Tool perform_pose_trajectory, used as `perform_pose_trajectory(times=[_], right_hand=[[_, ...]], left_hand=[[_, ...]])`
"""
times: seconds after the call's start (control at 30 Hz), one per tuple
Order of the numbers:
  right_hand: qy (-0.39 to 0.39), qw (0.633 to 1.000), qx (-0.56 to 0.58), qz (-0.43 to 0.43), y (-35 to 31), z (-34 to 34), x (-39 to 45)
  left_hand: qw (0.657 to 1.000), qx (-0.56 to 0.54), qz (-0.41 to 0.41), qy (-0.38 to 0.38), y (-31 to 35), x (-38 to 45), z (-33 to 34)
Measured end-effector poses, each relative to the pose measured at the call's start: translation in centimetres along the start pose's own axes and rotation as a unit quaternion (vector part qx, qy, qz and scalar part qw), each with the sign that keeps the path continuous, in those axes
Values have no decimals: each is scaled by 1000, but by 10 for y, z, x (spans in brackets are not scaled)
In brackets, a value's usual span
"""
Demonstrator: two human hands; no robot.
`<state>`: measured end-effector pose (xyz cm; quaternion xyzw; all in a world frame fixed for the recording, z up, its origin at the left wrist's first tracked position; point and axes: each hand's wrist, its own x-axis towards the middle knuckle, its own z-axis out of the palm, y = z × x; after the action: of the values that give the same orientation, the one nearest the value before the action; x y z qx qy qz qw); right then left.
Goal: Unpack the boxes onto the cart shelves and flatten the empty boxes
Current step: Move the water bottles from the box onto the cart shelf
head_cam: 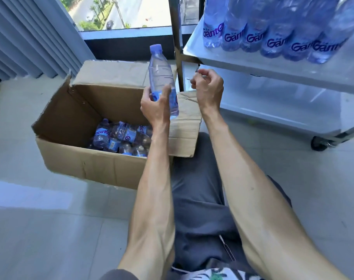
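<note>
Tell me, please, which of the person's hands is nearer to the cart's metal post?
Right. The right hand hovers just beside the post; the left hand, gripping a bottle, is farther left.

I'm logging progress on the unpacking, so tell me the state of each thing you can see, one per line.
Cardboard box: open, flaps up, bottles left inside.
Held bottle: capped, upright, above the box.
Left hand: grips the held bottle.
Right hand: fingers curled, holding nothing I can make out.
Top shelf: carries a row of bottles.
Lower shelf: no bottles visible.
</note>
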<state>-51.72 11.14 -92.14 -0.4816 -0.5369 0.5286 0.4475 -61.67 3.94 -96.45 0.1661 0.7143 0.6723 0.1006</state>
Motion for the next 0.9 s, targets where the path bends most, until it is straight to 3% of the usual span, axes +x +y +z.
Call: perform_pose_trajectory(times=[0.13,0.4,0.5,0.57,0.63,0.7,0.77,0.83,0.9], right_hand=[[0,1000,7,-3,-4,-22,-8],[-100,993,54,-14,-11,-74,-44],[-91,993,68,-32,-8,-97,-64],[-95,992,62,-53,-4,-112,-79],[-107,989,89,-54,4,-130,-90],[-104,979,175,-19,12,-149,-94],[-96,964,248,23,17,-165,-94],[-96,957,270,40,19,-174,-93],[-84,962,259,33,18,-175,-93]], left_hand=[[992,-53,25,-113,13,-38,0],[944,-159,-56,-284,11,-125,2],[868,-304,-203,-336,5,-148,-2],[813,-390,-344,-263,-4,-165,-3],[808,-353,-403,-246,-20,-179,-7],[809,-249,-399,-351,-26,-189,-8],[763,-191,-386,-482,-20,-198,-8],[733,-180,-392,-526,-16,-203,-6],[730,-189,-388,-530,-16,-205,-4]])
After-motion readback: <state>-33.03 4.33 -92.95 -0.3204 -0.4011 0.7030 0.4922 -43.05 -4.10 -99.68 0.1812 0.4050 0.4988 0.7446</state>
